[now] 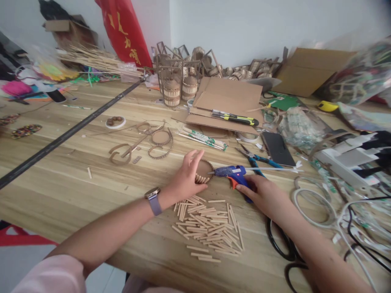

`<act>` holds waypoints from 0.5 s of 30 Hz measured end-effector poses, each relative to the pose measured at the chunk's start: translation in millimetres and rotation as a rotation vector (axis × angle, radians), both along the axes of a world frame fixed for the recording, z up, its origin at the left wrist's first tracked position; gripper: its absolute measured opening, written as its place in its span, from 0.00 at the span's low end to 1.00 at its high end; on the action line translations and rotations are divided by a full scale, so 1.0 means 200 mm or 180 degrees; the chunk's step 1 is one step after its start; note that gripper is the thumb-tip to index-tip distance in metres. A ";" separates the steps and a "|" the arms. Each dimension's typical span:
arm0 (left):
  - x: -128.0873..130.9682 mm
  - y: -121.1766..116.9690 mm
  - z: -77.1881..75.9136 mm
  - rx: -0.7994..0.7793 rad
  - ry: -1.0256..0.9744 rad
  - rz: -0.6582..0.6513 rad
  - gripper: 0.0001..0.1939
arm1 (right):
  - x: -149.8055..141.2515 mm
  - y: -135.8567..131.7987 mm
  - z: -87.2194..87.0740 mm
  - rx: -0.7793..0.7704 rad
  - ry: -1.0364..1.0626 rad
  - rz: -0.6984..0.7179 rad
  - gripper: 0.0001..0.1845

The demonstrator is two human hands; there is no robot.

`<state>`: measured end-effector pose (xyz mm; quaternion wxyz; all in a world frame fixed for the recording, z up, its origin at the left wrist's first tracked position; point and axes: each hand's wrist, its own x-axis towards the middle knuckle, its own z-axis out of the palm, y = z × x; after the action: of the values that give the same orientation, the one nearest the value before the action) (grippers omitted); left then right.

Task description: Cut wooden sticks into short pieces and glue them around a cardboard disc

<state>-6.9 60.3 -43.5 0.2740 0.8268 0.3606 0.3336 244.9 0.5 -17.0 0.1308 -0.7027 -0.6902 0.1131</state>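
In the middle of the table lies a round cardboard base (pixel 205 167) with a raised dark rim and a row of short sticks standing along its near side. My left hand (pixel 186 179) curls around its left side, thumb at the near edge and fingers at the far edge. A blue hot glue gun (pixel 238 171) is gripped in my right hand (pixel 259 191), a finger by the orange trigger. Its nozzle points left, at the base's right rim, and a glue stick sticks out behind. Just below my left hand is a loose pile of short wooden sticks (pixel 210 228).
Blue-handled pliers (pixel 253 156), a phone (pixel 277 148) and tape rolls (pixel 314 207) lie to the right. Black-handled scissors (pixel 282 244) sit below my right forearm. Utility knives (pixel 235 118) rest on cardboard (pixel 227 95). Small woven lanterns (pixel 172 91) stand behind. Cables run at right.
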 end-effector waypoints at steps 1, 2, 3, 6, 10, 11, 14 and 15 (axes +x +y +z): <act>0.00 0.00 0.00 -0.0014 -0.0009 0.0019 0.56 | 0.00 0.00 0.00 -0.0046 0.0084 0.0024 0.18; 0.00 0.00 0.00 -0.0031 -0.0016 0.0030 0.56 | 0.00 0.01 0.01 -0.0094 0.0183 0.0046 0.18; 0.00 0.00 0.00 -0.0048 -0.0023 0.0036 0.55 | 0.00 0.01 0.02 -0.0146 0.0296 0.0060 0.18; 0.00 0.00 0.00 -0.0079 -0.0017 0.0049 0.55 | 0.00 0.01 0.05 -0.0361 0.0715 0.0025 0.18; 0.00 0.01 0.00 0.0020 -0.0032 0.0060 0.56 | -0.02 0.00 0.07 -0.0503 0.1849 -0.0196 0.16; 0.00 0.01 0.00 0.0063 -0.0031 0.0045 0.56 | -0.03 -0.01 0.07 -0.0493 0.2200 -0.0249 0.15; 0.00 0.00 0.01 0.0105 0.0000 0.0000 0.55 | -0.04 -0.03 0.06 -0.0567 0.2944 -0.0307 0.16; 0.00 0.00 0.01 0.0083 0.0014 -0.0001 0.55 | -0.04 -0.03 0.05 -0.0619 0.3049 -0.0307 0.17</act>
<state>-7.3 60.9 -41.0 0.2625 0.8311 0.3567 0.3364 236.2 -5.6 -8.0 0.3724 -0.6118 -0.5054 0.4813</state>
